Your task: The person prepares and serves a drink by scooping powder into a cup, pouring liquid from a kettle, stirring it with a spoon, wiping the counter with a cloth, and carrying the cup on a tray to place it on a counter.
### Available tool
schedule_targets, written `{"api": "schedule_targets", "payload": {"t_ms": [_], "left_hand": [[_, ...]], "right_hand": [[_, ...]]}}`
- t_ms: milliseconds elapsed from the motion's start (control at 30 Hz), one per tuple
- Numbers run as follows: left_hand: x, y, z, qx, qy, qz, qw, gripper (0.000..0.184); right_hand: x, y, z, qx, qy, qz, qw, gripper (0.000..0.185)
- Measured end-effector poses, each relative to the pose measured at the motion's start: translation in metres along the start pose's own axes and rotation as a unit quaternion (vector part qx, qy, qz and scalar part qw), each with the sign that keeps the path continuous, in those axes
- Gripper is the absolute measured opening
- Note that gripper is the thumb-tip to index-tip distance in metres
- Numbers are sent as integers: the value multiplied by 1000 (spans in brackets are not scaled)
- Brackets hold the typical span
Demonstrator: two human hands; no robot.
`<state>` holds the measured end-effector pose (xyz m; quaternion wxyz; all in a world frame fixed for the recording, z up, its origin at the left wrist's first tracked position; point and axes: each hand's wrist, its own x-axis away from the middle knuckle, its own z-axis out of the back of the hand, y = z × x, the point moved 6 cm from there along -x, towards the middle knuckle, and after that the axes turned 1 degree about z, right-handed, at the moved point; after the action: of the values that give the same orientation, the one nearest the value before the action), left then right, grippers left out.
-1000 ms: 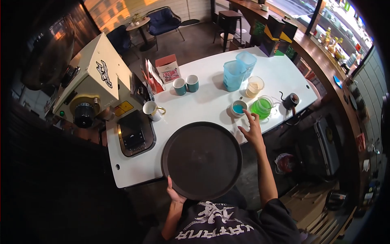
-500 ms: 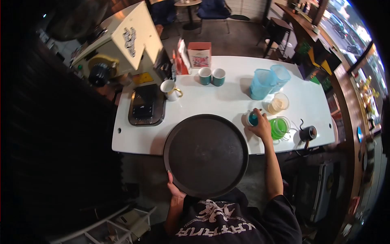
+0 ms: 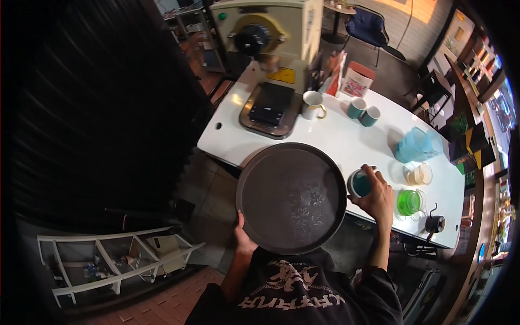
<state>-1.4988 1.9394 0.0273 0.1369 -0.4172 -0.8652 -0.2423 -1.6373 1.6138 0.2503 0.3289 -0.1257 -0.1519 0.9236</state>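
Note:
A round black tray is held level in front of my chest. My left hand grips its lower left edge, thumb along the rim and the other fingers hidden underneath. My right hand is closed around a cup with a pale rim and a teal inside, just beyond the tray's right edge. Whether the cup is off the table I cannot tell for sure. To the right of that hand stands a glass server with green contents, beside a clear cup of pale contents.
On the white table are two teal cups, a white mug with a gold handle, a black scale, blue pitchers and a dark kettle. A cream-coloured machine rises at the back left.
My view has turned left, so the table sits further right. My right hand has brought the cup closer to the tray's right edge. The left hand keeps its hold on the tray.

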Motion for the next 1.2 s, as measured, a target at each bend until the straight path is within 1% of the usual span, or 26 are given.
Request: {"api": "schedule_targets", "payload": {"t_ms": [67, 167, 200, 233, 267, 300, 367, 433, 567, 633, 700, 767, 833, 867, 933, 967, 1033, 1100, 1167, 1200], "left_hand": [[5, 21, 5, 0, 8, -3, 1000, 63], [11, 54, 15, -1, -1, 1, 1000, 64], [13, 66, 18, 2, -26, 0, 1000, 64], [16, 77, 20, 4, -50, -2, 999, 64], [18, 89, 26, 7, -49, -8, 999, 64], [21, 102, 30, 8, -36, -17, 999, 64], [27, 125, 44, 13, -13, -31, 999, 64], [30, 144, 57, 42, -9, -21, 999, 64], [26, 186, 74, 74, -8, -64, 995, 64], [21, 204, 67, 124, -110, -64, 984, 64], [11, 226, 67, 128, -103, -83, 983, 63], [-1, 251, 63, 125, -97, -100, 982, 63], [-17, 277, 69, 96, -34, -129, 986, 63], [-26, 291, 70, 94, -32, -131, 986, 63], [-46, 319, 64, 124, -86, -104, 983, 62], [-57, 335, 62, 121, -85, -106, 983, 62], [-75, 373, 62, 38, 21, -146, 988, 62], [-91, 406, 59, 40, 15, -142, 989, 61], [-118, 441, 52, 38, -5, -130, 991, 61], [-126, 458, 56, 12, 45, -141, 989, 60]], "right_hand": [[-4, -45, -12, -41, -23, 59, 997, 87], [-12, -105, -53, -30, -79, 94, 992, 92], [-14, -126, -67, -33, -98, 103, 989, 92], [-14, -142, -86, -33, -94, 129, 987, 93], [-13, -158, -103, -34, -91, 155, 983, 93], [-14, -180, -111, -35, -93, 163, 982, 93], [-12, -221, -131, -25, -135, 168, 976, 95], [-11, -257, -147, -27, -154, 184, 970, 96], [-20, -313, -178, -38, -168, 226, 959, 95], [-28, -337, -191, -40, -178, 237, 954, 94], [-41, -360, -203, -48, -164, 262, 950, 92], [-58, -381, -211, -61, -174, 265, 947, 94], [-77, -399, -220, -76, -181, 264, 944, 96], [-88, -409, -225, -98, -181, 267, 941, 98], [-111, -428, -233, -124, -183, 272, 937, 100], [-123, -435, -236, -141, -192, 267, 934, 99], [-153, -451, -240, -163, -199, 258, 931, 98], [-183, -459, -233, -208, -154, 269, 928, 95], [-218, -456, -233, -245, -109, 227, 936, 80], [-233, -453, -238, -255, -86, 200, 942, 74]]}}
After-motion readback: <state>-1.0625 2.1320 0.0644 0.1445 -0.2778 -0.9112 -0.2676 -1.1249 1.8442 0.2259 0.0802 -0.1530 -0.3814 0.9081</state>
